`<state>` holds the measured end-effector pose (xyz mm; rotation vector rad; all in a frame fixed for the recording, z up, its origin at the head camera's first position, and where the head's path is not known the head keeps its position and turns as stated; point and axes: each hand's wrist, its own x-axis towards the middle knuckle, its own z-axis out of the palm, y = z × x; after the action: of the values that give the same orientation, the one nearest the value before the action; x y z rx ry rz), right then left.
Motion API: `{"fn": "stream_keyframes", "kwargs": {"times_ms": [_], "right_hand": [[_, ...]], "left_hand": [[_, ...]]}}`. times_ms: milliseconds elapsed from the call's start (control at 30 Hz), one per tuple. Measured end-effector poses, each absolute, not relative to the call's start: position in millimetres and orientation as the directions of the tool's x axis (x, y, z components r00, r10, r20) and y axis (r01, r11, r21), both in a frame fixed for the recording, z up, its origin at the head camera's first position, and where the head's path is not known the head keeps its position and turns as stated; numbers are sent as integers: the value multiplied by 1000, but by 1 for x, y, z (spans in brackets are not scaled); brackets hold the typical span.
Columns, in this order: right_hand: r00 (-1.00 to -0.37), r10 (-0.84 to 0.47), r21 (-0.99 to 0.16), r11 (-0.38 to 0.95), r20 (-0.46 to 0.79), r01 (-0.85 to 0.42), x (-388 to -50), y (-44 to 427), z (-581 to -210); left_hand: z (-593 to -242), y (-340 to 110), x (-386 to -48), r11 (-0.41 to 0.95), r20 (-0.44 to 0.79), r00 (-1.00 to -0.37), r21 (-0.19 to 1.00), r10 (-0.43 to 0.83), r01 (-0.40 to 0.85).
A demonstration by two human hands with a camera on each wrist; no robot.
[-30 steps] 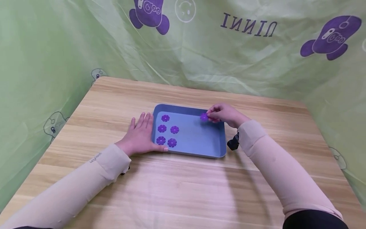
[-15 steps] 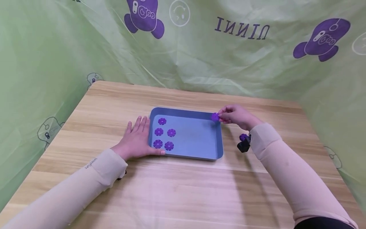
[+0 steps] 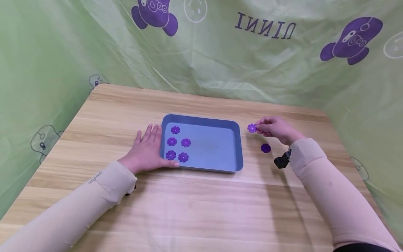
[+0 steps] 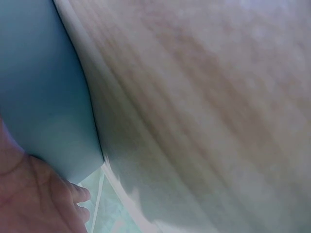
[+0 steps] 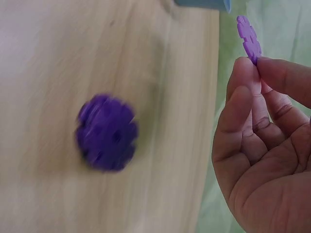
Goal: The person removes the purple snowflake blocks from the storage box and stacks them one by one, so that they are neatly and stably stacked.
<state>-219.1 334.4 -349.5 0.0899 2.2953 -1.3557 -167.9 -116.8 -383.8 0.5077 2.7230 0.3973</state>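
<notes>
My right hand (image 3: 277,129) pinches a purple snowflake disc (image 3: 252,128) between thumb and fingertip, above the table to the right of the tray. In the right wrist view the pinched disc (image 5: 249,40) is seen nearly edge-on. A darker purple stack of what look like the same discs (image 3: 266,148) sits on the table below that hand. My left hand (image 3: 146,150) lies spread against the left side of the blue-grey tray (image 3: 217,169), its thumb along the front rim. Inside the tray, several purple discs (image 3: 185,142) lie flat in the left part, apart from each other.
The wood-grain table (image 3: 201,210) extends around the tray on all sides. Green printed curtain (image 3: 214,70) hangs behind and beside it. A black camera (image 3: 282,160) is strapped to the right wrist, close to the disc stack.
My right hand has moved right with its disc, from over the tray's far right corner to beyond the tray. The stack, earlier hidden by the wrist, now shows. The left hand stays at the tray.
</notes>
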Motion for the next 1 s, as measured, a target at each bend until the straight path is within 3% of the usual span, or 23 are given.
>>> {"fn": "stream_keyframes", "kwargs": {"times_ms": [433, 800, 1000], "right_hand": [[-876, -87, -758, 546, -475, 357, -202, 380, -364], [-856, -122, -786, 478, -502, 392, -185, 395, -372], [-800, -192, -794, 383, -569, 473, -182, 403, -376]], "left_hand": [[-384, -117, -169, 897, -277, -880, 336, 386, 287], [-386, -118, -169, 890, -265, -880, 349, 395, 295], [-386, -118, -169, 890, -265, -881, 351, 392, 291]]}}
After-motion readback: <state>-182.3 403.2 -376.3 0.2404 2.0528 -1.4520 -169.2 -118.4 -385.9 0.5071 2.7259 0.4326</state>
